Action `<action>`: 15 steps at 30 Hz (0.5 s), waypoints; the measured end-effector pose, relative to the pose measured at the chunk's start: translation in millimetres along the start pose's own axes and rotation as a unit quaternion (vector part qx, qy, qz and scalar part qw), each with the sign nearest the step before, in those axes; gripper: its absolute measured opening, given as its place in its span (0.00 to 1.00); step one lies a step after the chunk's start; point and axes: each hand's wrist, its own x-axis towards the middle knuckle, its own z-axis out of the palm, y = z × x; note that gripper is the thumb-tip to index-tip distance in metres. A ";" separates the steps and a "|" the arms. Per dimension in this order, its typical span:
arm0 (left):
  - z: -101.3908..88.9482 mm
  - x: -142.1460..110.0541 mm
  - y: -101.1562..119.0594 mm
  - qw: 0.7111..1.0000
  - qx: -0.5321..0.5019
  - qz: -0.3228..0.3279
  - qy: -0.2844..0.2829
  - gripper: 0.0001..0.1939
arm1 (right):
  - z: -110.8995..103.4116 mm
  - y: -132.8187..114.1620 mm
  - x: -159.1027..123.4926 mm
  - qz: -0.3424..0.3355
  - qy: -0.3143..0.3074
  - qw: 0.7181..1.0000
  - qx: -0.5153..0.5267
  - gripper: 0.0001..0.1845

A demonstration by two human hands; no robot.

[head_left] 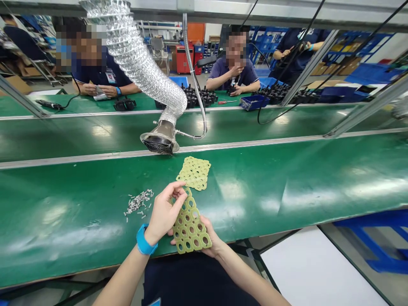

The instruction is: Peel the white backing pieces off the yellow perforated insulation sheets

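Observation:
A yellow-green perforated panel, with rows of round holes like a circuit board panel, is tilted up at the table's front edge. My right hand grips it from its right side and below, partly hidden behind it. My left hand, with a blue band at the wrist, is closed at the panel's upper left corner, thumb and fingers pinched together there. Just beyond, a second similar panel lies flat on the green table. A loose pile of small grey-white parts is left of my left hand.
A fume-extraction hood on a silver flexible duct hangs above the panels. Metal rails cross the green bench. Several people work opposite, near black parts and a blue bin.

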 end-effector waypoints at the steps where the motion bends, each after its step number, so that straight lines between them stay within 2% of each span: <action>1: 0.3 0.3 -0.3 1.000 -0.007 -0.006 0.002 0.13 | 0.2 -0.3 0.0 0.002 -0.001 1.000 -0.002 0.40; 15: 1.7 1.7 -5.2 0.999 -0.038 -0.017 0.002 0.14 | -1.8 1.0 0.2 0.011 0.005 1.000 0.000 0.43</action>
